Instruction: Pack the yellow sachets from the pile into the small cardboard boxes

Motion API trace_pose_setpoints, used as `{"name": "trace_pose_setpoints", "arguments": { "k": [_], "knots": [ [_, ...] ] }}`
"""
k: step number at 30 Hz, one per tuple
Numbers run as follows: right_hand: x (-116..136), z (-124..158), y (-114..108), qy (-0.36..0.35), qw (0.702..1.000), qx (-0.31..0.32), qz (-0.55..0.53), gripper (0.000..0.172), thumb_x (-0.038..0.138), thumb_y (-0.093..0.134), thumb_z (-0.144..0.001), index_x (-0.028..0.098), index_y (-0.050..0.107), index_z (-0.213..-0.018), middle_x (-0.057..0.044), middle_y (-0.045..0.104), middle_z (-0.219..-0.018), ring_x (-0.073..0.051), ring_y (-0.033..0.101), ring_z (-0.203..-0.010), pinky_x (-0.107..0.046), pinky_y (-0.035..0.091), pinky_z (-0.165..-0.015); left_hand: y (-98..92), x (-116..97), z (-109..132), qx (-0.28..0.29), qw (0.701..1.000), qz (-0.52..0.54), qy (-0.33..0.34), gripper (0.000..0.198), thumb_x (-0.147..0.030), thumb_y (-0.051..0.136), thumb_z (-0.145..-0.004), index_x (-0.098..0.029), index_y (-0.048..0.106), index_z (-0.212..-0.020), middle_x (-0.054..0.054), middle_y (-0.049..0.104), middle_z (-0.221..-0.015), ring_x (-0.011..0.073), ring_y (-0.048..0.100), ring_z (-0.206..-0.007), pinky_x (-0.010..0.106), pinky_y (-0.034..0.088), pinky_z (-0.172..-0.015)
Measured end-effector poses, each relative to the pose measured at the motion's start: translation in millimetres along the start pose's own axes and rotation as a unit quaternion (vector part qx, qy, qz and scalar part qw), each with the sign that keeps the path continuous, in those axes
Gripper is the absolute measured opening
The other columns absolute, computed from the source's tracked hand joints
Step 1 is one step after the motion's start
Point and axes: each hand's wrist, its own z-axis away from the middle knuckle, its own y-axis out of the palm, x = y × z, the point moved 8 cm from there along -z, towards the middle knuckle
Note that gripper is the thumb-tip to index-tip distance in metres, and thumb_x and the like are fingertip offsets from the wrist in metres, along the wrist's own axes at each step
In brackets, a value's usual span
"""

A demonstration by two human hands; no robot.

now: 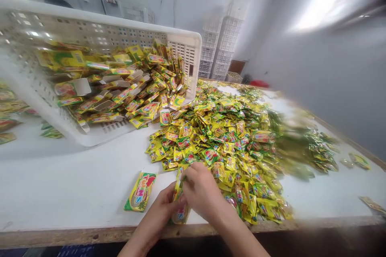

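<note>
My left hand (163, 207) is closed around a small yellow-and-green printed carton (181, 215), held upright near the table's front edge. Over the carton's upper end, my right hand (201, 189) has its fingers pinched on a small yellow sachet (181, 168); the fingers partly hide it, and how far it sits in the carton cannot be seen. Left of my hands, another such carton (141, 192) lies on the white table (75, 192). A large heap of yellow and green sachets (211, 132) spreads just beyond and to the right of my hands.
A white plastic basket (81, 138) lies tipped on its side at the left, full of small cartons (129, 88). More sachets (321, 152) lie blurred at the right. Stacked white crates (223, 52) stand by the back wall. The table's bare wooden edge (105, 236) runs along the front.
</note>
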Motion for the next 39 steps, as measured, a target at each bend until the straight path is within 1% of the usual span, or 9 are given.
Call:
{"name": "trace_pose_setpoints", "arguments": {
  "k": [4, 7, 9, 12, 22, 25, 29, 37, 39],
  "knots": [
    [12, 1, -5, -0.074, 0.993, 0.087, -0.016, 0.034, 0.006, 0.058, -0.077, 0.021, 0.061, -0.108, -0.006, 0.061, -0.103, -0.022, 0.054, -0.098, -0.032, 0.042, -0.084, -4.8, -3, 0, -0.016, 0.999, -0.017, 0.026, 0.038, -0.041, 0.08, -0.069, -0.021, 0.073, -0.101, 0.005, 0.075, -0.094, 0.0248, 0.066, -0.09, 0.032, 0.049, -0.081],
    [-3, -1, -15, -0.017, 0.994, 0.069, -0.079, 0.055, 0.01, 0.064, -0.078, 0.025, 0.05, -0.129, -0.006, 0.063, -0.111, -0.022, 0.058, -0.101, -0.031, 0.044, -0.085, -5.5, 0, 2, -0.005, 1.0, -0.023, 0.01, 0.033, -0.039, 0.076, -0.074, -0.019, 0.074, -0.1, 0.006, 0.075, -0.094, 0.0245, 0.067, -0.089, 0.032, 0.05, -0.08],
    [-14, -1, -16, 0.02, 0.995, 0.039, -0.095, 0.042, 0.011, 0.068, -0.079, 0.026, 0.059, -0.117, -0.002, 0.066, -0.099, -0.021, 0.061, -0.092, -0.03, 0.045, -0.079, -5.6, 1, 3, 0.0, 1.0, -0.026, 0.004, 0.032, -0.036, 0.075, -0.075, -0.02, 0.073, -0.103, 0.006, 0.075, -0.097, 0.025, 0.066, -0.093, 0.033, 0.049, -0.083],
    [-8, -1, -6, -0.037, 0.993, 0.047, -0.098, 0.023, 0.008, 0.067, -0.08, 0.026, 0.069, -0.094, 0.0, 0.066, -0.086, -0.018, 0.061, -0.087, -0.027, 0.045, -0.079, -8.3, -2, 3, -0.016, 0.999, -0.036, 0.018, 0.032, -0.033, 0.077, -0.073, -0.02, 0.073, -0.103, 0.006, 0.075, -0.098, 0.0252, 0.066, -0.094, 0.033, 0.049, -0.082],
    [8, 0, -24, -0.09, 0.991, 0.008, -0.099, 0.037, 0.014, 0.068, -0.083, 0.029, 0.064, -0.117, -0.004, 0.062, -0.108, -0.02, 0.055, -0.101, -0.034, 0.044, -0.09, -9.1, -2, 5, -0.04, 0.999, -0.031, 0.008, 0.037, -0.04, 0.081, -0.067, -0.019, 0.073, -0.097, 0.007, 0.075, -0.093, 0.0261, 0.067, -0.091, 0.033, 0.052, -0.076],
    [-5, -2, -29, -0.053, 0.994, 0.0, -0.099, 0.029, 0.009, 0.061, -0.086, 0.024, 0.064, -0.111, -0.004, 0.064, -0.097, -0.019, 0.057, -0.093, -0.03, 0.045, -0.081, -8.6, -1, 5, -0.037, 0.999, -0.029, 0.003, 0.038, -0.04, 0.081, -0.067, -0.02, 0.073, -0.098, 0.006, 0.075, -0.092, 0.0262, 0.067, -0.091, 0.034, 0.052, -0.079],
    [-10, -8, -29, -0.058, 0.994, 0.047, -0.079, 0.019, 0.004, 0.06, -0.081, 0.021, 0.068, -0.083, 0.0, 0.064, -0.08, -0.016, 0.057, -0.082, -0.025, 0.042, -0.072, -9.3, -1, 6, -0.032, 0.998, -0.045, 0.006, 0.038, -0.038, 0.08, -0.068, -0.019, 0.073, -0.1, 0.006, 0.074, -0.091, 0.027, 0.065, -0.096, 0.035, 0.051, -0.083],
    [28, -22, -27, -0.136, 0.976, 0.148, 0.087, 0.024, -0.004, 0.055, -0.063, 0.019, 0.062, -0.061, -0.002, 0.06, -0.065, -0.016, 0.052, -0.065, -0.025, 0.031, -0.055, -0.6, 3, 5, 0.014, 0.997, -0.071, -0.002, 0.023, -0.034, 0.076, -0.074, -0.019, 0.072, -0.092, 0.004, 0.072, -0.086, 0.0246, 0.065, -0.086, 0.034, 0.05, -0.079],
    [28, -25, -24, -0.118, 0.977, 0.168, 0.063, 0.024, -0.002, 0.058, -0.068, 0.02, 0.067, -0.064, -0.001, 0.062, -0.064, -0.015, 0.055, -0.064, -0.024, 0.033, -0.055, 0.1, 2, 5, 0.013, 0.998, -0.069, 0.003, 0.025, -0.034, 0.075, -0.075, -0.019, 0.073, -0.095, 0.004, 0.072, -0.087, 0.0249, 0.065, -0.088, 0.034, 0.05, -0.081]
  ]
}}
